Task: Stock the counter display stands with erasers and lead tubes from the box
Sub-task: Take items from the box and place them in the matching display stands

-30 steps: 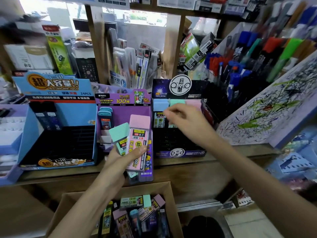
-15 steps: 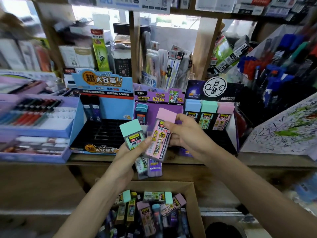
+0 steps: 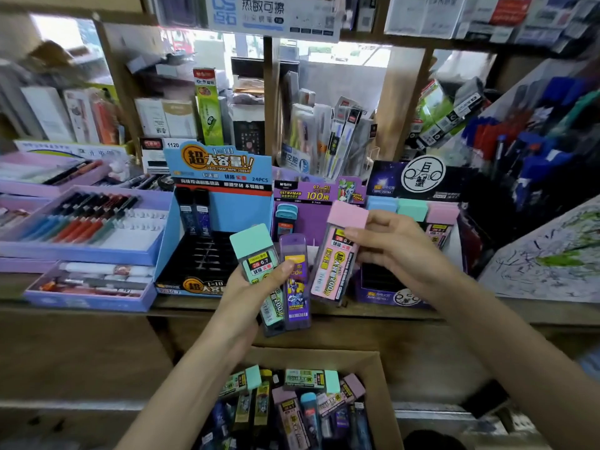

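While the left hand (image 3: 250,297) is gripping a mint-capped tube (image 3: 259,254) and a purple tube (image 3: 297,280) as ready stock, the fingers (image 3: 363,235) of the right hand (image 3: 399,248) are pinching the pink-capped tube (image 3: 337,254), probably for the dark stand (image 3: 418,180) at 2 o'clock; the box (image 3: 380,378) is sitting at 6 o'clock.

Two bare forearms reached up from below. The left hand (image 3: 250,297) gripped a mint-capped plastic tube (image 3: 256,254) and a purple plastic tube (image 3: 297,295) under its thumb; the right hand (image 3: 399,248) pinched a pink-capped plastic tube (image 3: 334,264).
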The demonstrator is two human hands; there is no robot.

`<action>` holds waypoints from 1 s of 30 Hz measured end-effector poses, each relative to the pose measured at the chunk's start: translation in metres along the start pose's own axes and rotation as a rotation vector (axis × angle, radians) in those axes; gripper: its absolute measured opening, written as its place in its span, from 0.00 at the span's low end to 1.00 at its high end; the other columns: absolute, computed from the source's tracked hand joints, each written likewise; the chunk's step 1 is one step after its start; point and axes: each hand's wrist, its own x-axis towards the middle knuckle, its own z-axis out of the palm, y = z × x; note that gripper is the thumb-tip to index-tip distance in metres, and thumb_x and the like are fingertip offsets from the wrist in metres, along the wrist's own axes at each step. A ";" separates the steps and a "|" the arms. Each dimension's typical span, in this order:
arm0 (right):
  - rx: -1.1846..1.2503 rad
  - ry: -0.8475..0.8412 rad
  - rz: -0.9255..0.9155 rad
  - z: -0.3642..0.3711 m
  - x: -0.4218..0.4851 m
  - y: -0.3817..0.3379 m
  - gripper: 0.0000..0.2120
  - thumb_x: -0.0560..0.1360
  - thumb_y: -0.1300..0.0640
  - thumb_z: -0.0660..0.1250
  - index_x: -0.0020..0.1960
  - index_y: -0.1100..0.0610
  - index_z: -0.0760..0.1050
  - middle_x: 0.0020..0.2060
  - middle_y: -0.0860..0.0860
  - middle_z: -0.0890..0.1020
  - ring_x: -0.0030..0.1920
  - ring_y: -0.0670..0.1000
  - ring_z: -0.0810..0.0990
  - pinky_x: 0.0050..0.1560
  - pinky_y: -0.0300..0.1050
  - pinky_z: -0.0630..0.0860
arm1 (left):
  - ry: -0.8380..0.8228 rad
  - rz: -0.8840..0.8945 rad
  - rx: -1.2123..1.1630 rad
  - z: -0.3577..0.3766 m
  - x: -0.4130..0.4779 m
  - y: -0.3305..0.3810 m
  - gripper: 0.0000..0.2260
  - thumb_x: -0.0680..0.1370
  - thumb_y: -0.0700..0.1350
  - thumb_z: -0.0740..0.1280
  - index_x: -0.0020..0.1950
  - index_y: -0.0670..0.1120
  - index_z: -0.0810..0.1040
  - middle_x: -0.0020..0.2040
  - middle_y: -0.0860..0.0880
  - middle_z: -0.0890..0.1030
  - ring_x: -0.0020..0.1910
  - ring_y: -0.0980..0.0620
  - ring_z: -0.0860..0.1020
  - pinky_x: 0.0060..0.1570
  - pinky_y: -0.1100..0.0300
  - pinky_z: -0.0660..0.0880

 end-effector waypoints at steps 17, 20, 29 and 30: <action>-0.949 0.272 -0.148 -0.141 0.004 -0.025 0.09 0.70 0.66 0.72 0.43 0.54 0.75 0.39 0.48 0.83 0.42 0.44 0.81 0.47 0.41 0.74 | -0.038 -0.027 0.068 0.050 0.016 -0.014 0.21 0.64 0.49 0.73 0.55 0.50 0.76 0.45 0.49 0.85 0.42 0.52 0.84 0.34 0.61 0.79; -1.067 0.265 -0.147 -0.143 0.010 -0.018 0.09 0.70 0.65 0.72 0.45 0.54 0.76 0.41 0.52 0.82 0.45 0.50 0.80 0.45 0.43 0.74 | -0.054 -0.030 0.093 0.056 0.016 -0.017 0.22 0.64 0.50 0.73 0.56 0.49 0.77 0.46 0.49 0.85 0.43 0.51 0.84 0.34 0.62 0.79; -1.026 0.228 -0.110 -0.151 0.011 -0.012 0.08 0.70 0.63 0.73 0.45 0.54 0.76 0.42 0.52 0.82 0.43 0.48 0.80 0.51 0.47 0.77 | -0.057 -0.042 0.102 0.065 0.016 -0.019 0.24 0.64 0.49 0.73 0.60 0.46 0.77 0.50 0.45 0.84 0.49 0.46 0.83 0.47 0.52 0.78; -1.025 0.225 -0.105 -0.151 0.011 -0.010 0.08 0.71 0.63 0.72 0.46 0.55 0.76 0.43 0.53 0.82 0.43 0.49 0.80 0.51 0.48 0.78 | -0.059 -0.044 0.097 0.066 0.016 -0.019 0.24 0.64 0.49 0.73 0.60 0.46 0.77 0.51 0.45 0.84 0.49 0.46 0.83 0.48 0.51 0.78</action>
